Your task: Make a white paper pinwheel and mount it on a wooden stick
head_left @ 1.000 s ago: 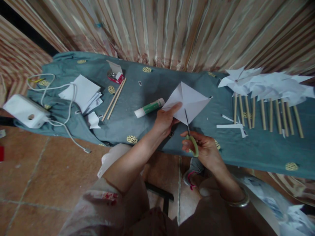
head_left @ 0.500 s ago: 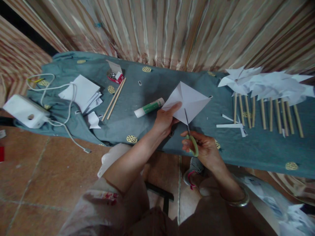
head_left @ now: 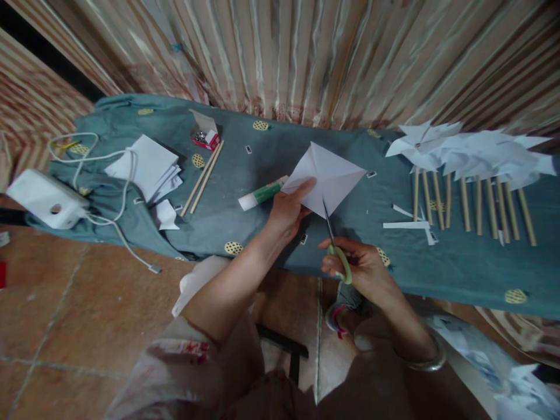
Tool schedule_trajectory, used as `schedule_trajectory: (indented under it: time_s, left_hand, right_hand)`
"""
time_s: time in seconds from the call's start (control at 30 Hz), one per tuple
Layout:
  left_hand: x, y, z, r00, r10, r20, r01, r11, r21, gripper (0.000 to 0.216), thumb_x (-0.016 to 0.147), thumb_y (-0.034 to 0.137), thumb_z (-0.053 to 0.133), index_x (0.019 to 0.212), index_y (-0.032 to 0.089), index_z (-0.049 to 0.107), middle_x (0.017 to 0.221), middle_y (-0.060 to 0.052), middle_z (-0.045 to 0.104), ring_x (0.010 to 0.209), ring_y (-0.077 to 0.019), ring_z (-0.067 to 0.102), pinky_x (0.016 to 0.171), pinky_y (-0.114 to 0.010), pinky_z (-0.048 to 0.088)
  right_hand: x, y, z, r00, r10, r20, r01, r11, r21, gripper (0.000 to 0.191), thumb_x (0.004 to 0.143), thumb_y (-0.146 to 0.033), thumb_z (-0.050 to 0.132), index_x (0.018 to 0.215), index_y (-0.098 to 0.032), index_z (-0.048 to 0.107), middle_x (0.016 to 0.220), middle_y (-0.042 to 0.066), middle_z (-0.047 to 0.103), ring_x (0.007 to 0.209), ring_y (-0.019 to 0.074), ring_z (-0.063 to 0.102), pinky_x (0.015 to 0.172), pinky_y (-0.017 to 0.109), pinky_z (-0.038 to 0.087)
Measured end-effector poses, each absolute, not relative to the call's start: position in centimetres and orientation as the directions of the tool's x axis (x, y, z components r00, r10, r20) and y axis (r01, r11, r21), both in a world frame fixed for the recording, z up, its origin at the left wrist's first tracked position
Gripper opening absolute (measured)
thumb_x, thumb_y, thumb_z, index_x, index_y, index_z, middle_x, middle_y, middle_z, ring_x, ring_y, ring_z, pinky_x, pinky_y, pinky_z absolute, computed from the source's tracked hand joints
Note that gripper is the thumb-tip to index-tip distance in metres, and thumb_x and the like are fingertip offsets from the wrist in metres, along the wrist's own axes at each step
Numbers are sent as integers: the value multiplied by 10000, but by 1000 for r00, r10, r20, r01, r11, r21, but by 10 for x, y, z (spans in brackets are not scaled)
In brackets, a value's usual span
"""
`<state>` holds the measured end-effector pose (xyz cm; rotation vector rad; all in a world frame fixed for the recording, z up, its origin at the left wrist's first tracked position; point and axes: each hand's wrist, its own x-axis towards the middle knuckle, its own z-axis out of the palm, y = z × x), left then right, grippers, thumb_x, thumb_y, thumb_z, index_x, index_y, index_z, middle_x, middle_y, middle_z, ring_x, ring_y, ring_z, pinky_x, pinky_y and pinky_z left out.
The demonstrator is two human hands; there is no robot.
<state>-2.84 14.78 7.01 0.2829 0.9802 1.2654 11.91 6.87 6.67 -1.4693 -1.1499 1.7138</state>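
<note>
My left hand (head_left: 286, 211) pinches the near left edge of a creased white paper square (head_left: 326, 175), holding it above the teal cloth. My right hand (head_left: 356, 265) grips green-handled scissors (head_left: 336, 254). Their blades point up and away, and the tips touch the paper's lower corner. Just left of the paper a glue stick (head_left: 261, 193) with a green label lies on the cloth.
A teal cloth (head_left: 245, 216) covers the long table. On it are a stack of white paper squares (head_left: 146, 164), two wooden sticks (head_left: 203, 175), a small red box (head_left: 207, 137), paper strips (head_left: 406, 223) and, at right, a row of paper pinwheels on sticks (head_left: 472, 175). A white device with cable (head_left: 44, 198) sits at the left end.
The paper and my left hand shifted slightly left and up. The scissors drew back toward me, so the blade tips now sit at the paper's lower corner instead of inside the sheet.
</note>
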Motion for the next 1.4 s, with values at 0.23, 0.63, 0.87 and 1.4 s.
schedule_trajectory:
  time_s: [0.23, 0.63, 0.87, 1.4]
  left_hand:
    - [-36, 151, 73, -73, 890, -450, -665, 293, 687, 70, 809, 147, 643, 790, 204, 680, 768, 23, 708, 676, -87, 616, 627, -206, 522]
    - [-29, 148, 56, -31, 949, -315, -549, 247, 798, 159, 701, 247, 733, 840, 173, 710, 933, -47, 756, 962, -230, 694, 837, -340, 554]
    - [-22, 137, 49, 105, 965, -240, -343, 262, 902, 188, 620, 244, 772, 762, 131, 721, 826, -65, 753, 863, -253, 688, 819, -380, 537]
    - [-21, 132, 52, 210, 929, -304, -246, 351, 903, 209, 658, 302, 788, 745, 119, 733, 726, -52, 714, 673, -171, 636, 651, -287, 490]
  right_hand:
    - [136, 73, 77, -282, 831, -479, 154, -454, -878, 442, 576, -500, 848, 850, -194, 683, 547, -56, 562, 476, 80, 491, 450, 210, 417]
    - [162, 86, 70, 84, 982, -167, 84, -174, -981, 358, 674, -512, 794, 890, -238, 715, 690, 2, 711, 574, 131, 601, 570, 264, 506]
    - [163, 99, 70, 269, 956, -119, 63, -140, -988, 316, 607, -427, 840, 833, -240, 724, 592, -57, 598, 504, 90, 499, 470, 220, 385]
    - [153, 101, 70, 310, 944, -116, 44, -136, -990, 336, 505, -285, 840, 800, -214, 695, 607, -70, 632, 507, 81, 502, 462, 207, 384]
